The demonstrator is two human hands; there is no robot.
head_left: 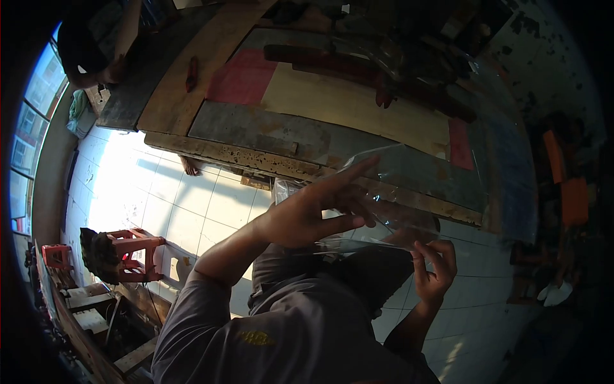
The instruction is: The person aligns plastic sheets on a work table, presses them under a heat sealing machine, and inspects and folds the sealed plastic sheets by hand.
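Clear plastic film [400, 214], perhaps a bag, hangs between my two hands over my lap, in front of the workbench edge. My left hand [307, 214] is at its left side, index finger stretched out and thumb apart, the other fingers partly curled; the fingers overlap the film and do not visibly grip it. With thumb and forefinger, my right hand [433, 267] pinches the film's lower right corner. Glare and transparency hide the film's exact outline.
On the workbench [256, 131] lie a cream sheet [345, 102] with red ends, a dark red bar [345, 67] and a red tool [192, 73]. Another person's hand [114, 70] rests at the far left. Red stools [137, 256] stand on the tiled floor.
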